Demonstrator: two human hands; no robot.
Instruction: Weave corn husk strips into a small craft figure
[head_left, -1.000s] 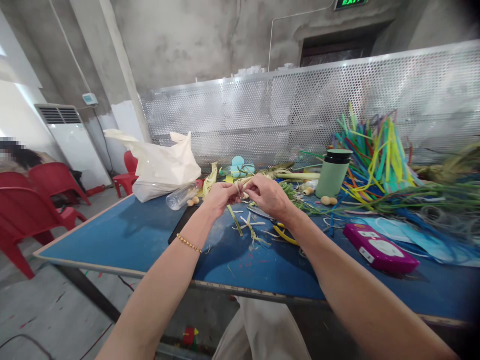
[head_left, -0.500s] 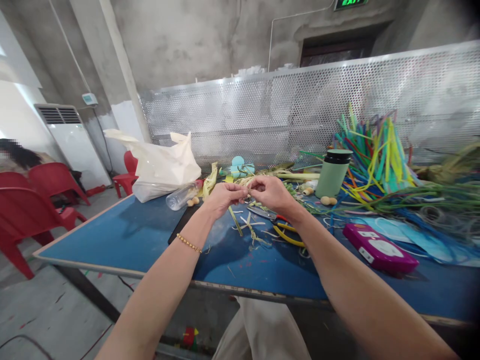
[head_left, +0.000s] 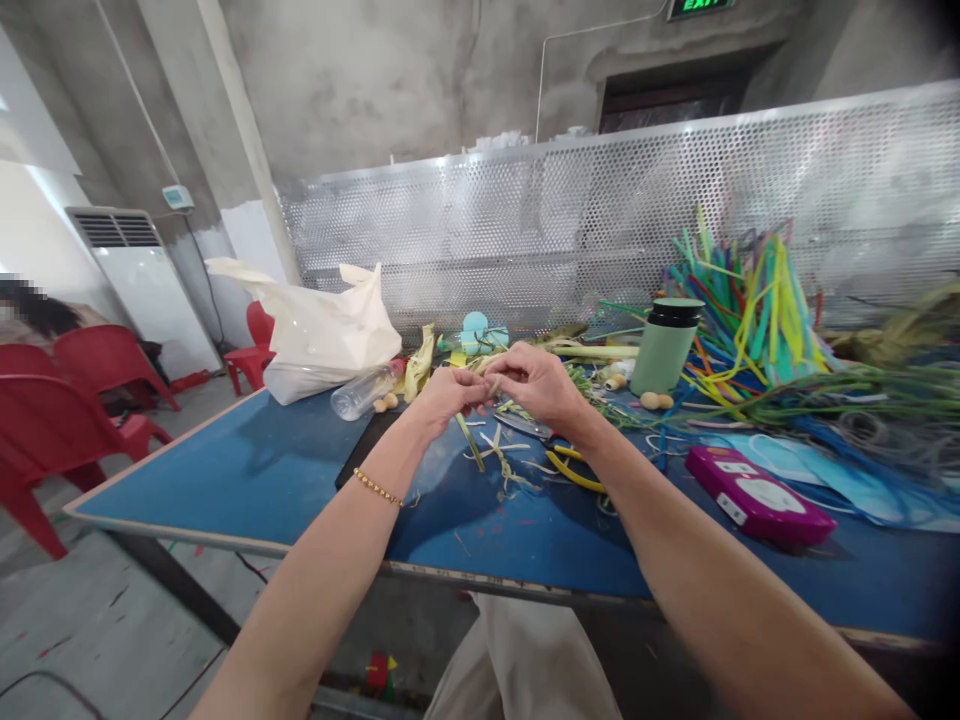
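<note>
Above the middle of the table, my left hand (head_left: 455, 392) and my right hand (head_left: 534, 383) meet at the fingertips, both closed in a pinch. A thin pale strip (head_left: 495, 384) shows faintly between them; most of it is hidden by the fingers. Below them on the table lie cut pale and green plant strips (head_left: 504, 455). Scissors or pliers with yellow handles (head_left: 574, 468) lie beside my right wrist, partly covered by it. Close to my left hand are a dried yellowish husk (head_left: 419, 362) and a dark flat object (head_left: 365, 445).
On the blue table (head_left: 187, 470) stand a white plastic bag (head_left: 330, 330), a clear bottle (head_left: 360, 395) and a green flask (head_left: 666, 350). Colourful strips (head_left: 772, 310), a purple box (head_left: 757, 495) and blue face masks (head_left: 817, 465) lie right. Red chairs (head_left: 64, 430) and a person are left.
My right hand has turned slightly and lifted, its fingers shifting at the pinch. The left hand stays nearly in place, and the things on the table have not moved.
</note>
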